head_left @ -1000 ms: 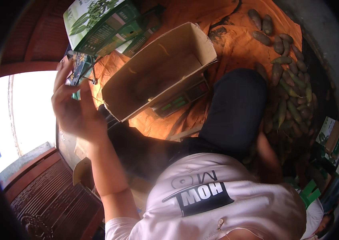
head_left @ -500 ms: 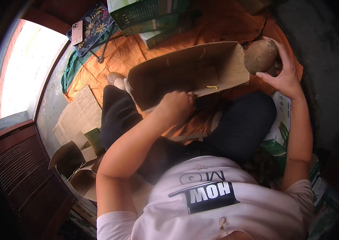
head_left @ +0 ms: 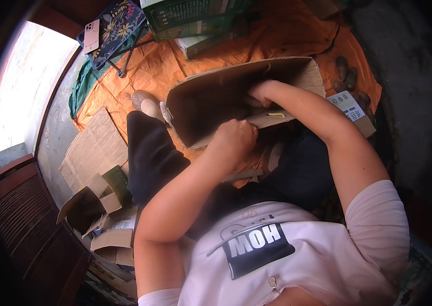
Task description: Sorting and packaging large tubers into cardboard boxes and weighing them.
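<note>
An open cardboard box (head_left: 305, 79) lies in front of my knees, its inside dark. My left hand (head_left: 236, 137) is closed at the near edge of the box, its fingers curled over the cardboard. My right hand (head_left: 262, 93) reaches into the box from the right. Its fingers are hidden in shadow, so I cannot make out whether they hold anything. A small yellow curl (head_left: 276, 115) sits on the near inner side of the box, below my right wrist.
Orange sheeting (head_left: 139, 71) spreads beneath the box. Several brown rounded objects (head_left: 350, 77) lie to the right beside a printed carton (head_left: 351, 109). Green cartons (head_left: 190, 15) stand behind. A pink phone (head_left: 91, 35) rests on a patterned folding stool (head_left: 116, 30). Torn cardboard (head_left: 96, 145) lies left.
My right hand has moved left from beyond the box's right end into the box. The large brown rounded object it held is out of sight. The left hand stays at the near edge.
</note>
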`<state>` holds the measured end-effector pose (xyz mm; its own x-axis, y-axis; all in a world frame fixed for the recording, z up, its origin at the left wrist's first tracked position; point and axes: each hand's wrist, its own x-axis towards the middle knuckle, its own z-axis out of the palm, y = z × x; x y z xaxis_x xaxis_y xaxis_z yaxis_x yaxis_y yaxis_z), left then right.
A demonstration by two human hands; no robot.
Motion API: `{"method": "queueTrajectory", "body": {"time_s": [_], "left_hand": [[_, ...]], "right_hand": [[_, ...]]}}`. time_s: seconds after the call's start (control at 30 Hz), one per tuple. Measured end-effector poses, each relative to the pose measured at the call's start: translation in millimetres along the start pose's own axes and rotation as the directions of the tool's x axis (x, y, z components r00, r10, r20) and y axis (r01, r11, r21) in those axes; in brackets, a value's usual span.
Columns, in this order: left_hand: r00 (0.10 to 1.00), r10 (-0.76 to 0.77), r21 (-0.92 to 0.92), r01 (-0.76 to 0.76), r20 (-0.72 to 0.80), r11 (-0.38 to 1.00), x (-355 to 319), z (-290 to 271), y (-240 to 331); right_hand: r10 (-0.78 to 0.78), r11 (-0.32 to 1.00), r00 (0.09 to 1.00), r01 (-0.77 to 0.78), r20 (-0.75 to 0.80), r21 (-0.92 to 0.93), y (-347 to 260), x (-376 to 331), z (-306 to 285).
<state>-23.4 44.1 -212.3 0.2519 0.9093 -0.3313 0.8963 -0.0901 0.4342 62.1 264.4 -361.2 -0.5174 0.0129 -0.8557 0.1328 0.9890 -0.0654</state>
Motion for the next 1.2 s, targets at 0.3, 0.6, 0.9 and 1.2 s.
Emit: {"method": "queueTrajectory", "body": {"time_s": [0.3, 0.6, 0.9, 1.2], "left_hand": [[0.986, -0.102, -0.035, 0.107, 0.129, 0.994, 3, -23, 15], [0.961, 0.063, -0.238, -0.13, -0.27, 0.963, 11, -23, 12], [0.935, -0.072, -0.299, -0.038, -0.348, 0.954, 33, -89, 29], [0.818, -0.094, -0.27, -0.077, -0.568, 0.96, 9, -82, -10]], "right_hand": [[0.25, 0.703, 0.696, 0.348, -0.673, 0.621, 32, -229, -23], [0.946, -0.031, -0.316, 0.129, 0.071, 0.991, 108, -385, 305], [0.915, -0.404, 0.286, 0.625, 0.286, 0.668, -8, -252, 484], [0.998, -0.043, 0.06, 0.394, 0.021, 0.918, 72, -317, 347]]}}
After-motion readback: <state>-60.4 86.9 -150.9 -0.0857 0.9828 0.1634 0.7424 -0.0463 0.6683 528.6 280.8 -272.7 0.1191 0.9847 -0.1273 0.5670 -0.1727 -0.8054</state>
